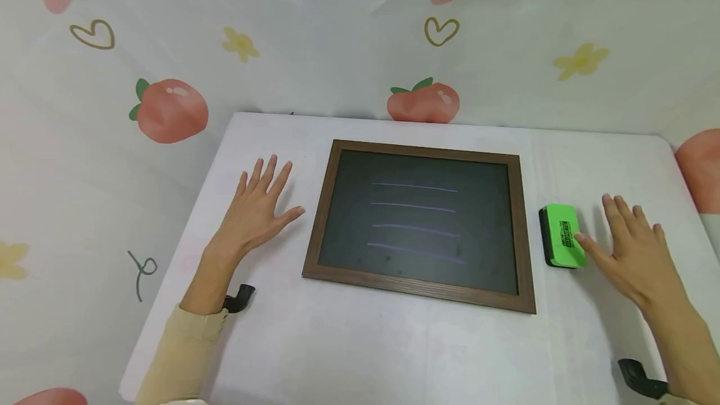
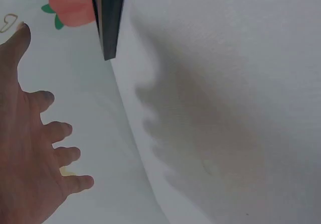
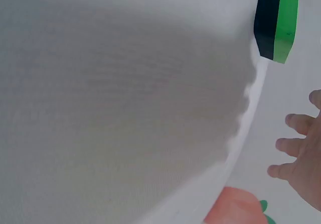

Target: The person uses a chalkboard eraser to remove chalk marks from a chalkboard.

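Observation:
A small blackboard (image 1: 416, 230) in a brown wooden frame lies on the white table, with several thin purple lines drawn across it. To its right is a green eraser (image 1: 567, 236) with a black felt side and printed label. My left hand (image 1: 250, 217) hovers left of the board, fingers straight and spread, holding nothing; its shadow falls on the table. My right hand (image 1: 638, 255) hovers right of the eraser, fingers straight, the thumb tip overlapping the eraser's edge in the head view. In the right wrist view, the eraser (image 3: 283, 23) stands apart from that hand's fingers.
The white table (image 1: 360, 342) has its far edge against a pale cloth backdrop (image 1: 326, 36) printed with peaches, flowers, hearts and writing. Black straps show at the left wrist (image 1: 240, 299) and right wrist (image 1: 641, 380). Beige sleeves cover the forearms.

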Tool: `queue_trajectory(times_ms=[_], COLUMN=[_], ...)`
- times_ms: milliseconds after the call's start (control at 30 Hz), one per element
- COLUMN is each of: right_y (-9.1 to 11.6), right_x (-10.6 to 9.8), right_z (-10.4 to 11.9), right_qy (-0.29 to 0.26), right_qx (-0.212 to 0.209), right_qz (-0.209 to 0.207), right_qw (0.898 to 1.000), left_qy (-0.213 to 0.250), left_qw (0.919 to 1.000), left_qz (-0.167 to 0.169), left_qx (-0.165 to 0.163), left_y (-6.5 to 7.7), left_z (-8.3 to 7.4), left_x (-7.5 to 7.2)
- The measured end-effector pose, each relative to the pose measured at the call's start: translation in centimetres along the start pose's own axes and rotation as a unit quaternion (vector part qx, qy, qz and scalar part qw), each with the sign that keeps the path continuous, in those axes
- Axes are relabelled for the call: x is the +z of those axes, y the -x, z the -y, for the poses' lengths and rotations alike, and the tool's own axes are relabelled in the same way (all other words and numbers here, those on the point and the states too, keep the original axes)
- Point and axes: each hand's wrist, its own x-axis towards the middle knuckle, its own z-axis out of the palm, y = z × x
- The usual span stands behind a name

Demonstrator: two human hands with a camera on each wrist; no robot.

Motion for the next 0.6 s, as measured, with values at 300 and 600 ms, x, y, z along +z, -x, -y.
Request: queue_trajectory(times_ms=[300,600], right_y=[0.0,-0.2], right_x=[0.2,0.9], right_z=[1.2,2.7], right_qy=[-0.019,0.000], right_qx=[0.009,0.020], right_qz=[-0.008,0.020], right_qw=[1.000,1.000], left_qy=[0.040,0.090], left_qw=[0.9984,0.9952], left_qz=[-0.006,0.021], left_qx=[0.040,0.032], left_y=[-1.0,-1.5], left_z=[-0.4,-1.2], left_x=[-0.1,0.4])
